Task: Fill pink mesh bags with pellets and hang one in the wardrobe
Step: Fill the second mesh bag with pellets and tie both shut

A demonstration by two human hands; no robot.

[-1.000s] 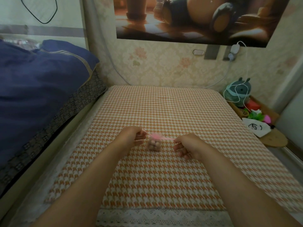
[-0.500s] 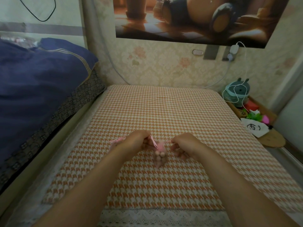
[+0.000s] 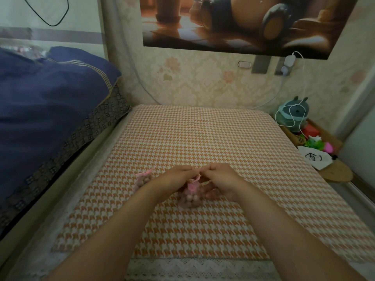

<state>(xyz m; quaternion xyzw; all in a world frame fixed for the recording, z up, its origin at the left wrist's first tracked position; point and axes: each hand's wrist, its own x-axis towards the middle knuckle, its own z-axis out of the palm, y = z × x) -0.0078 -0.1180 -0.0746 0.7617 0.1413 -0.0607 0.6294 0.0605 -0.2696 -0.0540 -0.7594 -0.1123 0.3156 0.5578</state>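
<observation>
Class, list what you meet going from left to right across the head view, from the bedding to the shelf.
blue quilt → spare pink bag → left hand → held pink bag → right hand → white pouch

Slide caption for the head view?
Left hand and right hand pinch a pellet-filled pink mesh bag; second bag lies beside.

Mid-surface, the left hand (image 3: 176, 177) and right hand (image 3: 221, 179) pinch a pellet-filled pink mesh bag (image 3: 189, 196); a second filled bag (image 3: 143, 179) lies toward the left edge.
</observation>
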